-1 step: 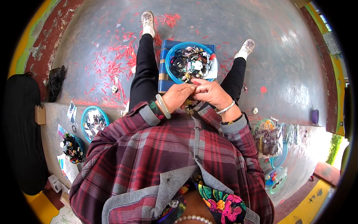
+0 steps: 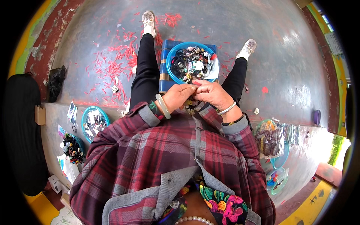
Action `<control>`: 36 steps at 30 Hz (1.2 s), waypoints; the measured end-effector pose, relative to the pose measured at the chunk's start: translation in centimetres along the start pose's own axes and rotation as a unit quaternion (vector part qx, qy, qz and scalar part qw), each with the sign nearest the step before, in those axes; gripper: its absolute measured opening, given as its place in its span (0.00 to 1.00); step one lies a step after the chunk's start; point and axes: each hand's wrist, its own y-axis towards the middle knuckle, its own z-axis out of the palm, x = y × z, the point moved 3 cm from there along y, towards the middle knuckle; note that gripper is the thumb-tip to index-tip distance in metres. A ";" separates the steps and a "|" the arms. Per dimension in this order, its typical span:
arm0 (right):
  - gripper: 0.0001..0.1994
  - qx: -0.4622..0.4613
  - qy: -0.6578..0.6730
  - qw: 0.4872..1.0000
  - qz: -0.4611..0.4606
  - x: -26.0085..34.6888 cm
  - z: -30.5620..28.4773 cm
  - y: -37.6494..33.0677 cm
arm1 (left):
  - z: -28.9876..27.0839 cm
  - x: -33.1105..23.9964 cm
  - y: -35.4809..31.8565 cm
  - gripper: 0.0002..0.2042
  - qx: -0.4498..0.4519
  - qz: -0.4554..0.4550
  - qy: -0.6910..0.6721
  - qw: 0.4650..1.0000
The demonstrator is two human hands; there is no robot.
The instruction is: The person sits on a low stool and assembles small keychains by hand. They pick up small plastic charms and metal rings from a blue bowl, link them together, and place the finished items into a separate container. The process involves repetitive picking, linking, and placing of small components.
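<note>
Hands meet over lap: left hand (image 2: 179, 96) and right hand (image 2: 210, 93), fingertips pinched on small dark item (image 2: 192, 102), mostly hidden. Likely light, slippery; pinch edges. Blue basin (image 2: 169, 60) just beyond grip.

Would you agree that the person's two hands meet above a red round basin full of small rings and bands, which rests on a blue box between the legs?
Not quite: the basin is blue, not red, as the head view shows. The rest holds: the left hand and right hand meet just above it, it is full of small rings and bands, and it rests on the blue box between the legs.
</note>
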 end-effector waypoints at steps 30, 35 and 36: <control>0.09 -0.042 0.122 0.991 0.037 0.4 0.7 -0.2 | -1.5 2.9 -0.4 0.10 0.016 0.039 -0.084 0.996; 0.11 -0.037 0.129 0.991 0.015 0.4 0.4 -0.2 | -1.0 2.2 -0.7 0.12 0.020 0.034 -0.122 0.992; 0.10 -0.035 0.100 0.994 0.004 0.3 0.2 -0.1 | -0.9 2.1 -0.7 0.12 0.022 0.038 -0.134 0.990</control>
